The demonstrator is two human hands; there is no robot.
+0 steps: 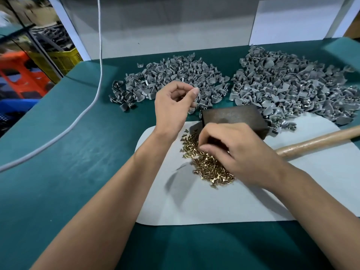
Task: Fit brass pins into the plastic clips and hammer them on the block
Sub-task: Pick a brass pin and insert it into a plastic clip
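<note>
On the white sheet [214, 201] | right hand [233, 151] curls its fingers into brass pins [208, 164], hold unclear | left hand [173, 102] pinches one pin near clips [169, 78] | block [233, 115] bare | advice: lift one pin by its shank, head up.

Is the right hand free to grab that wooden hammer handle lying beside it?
Probably yes. The wooden hammer handle lies uncovered on the white sheet, just right of the right hand, with nothing between them. That hand's fingers are busy in the brass pin pile.
</note>
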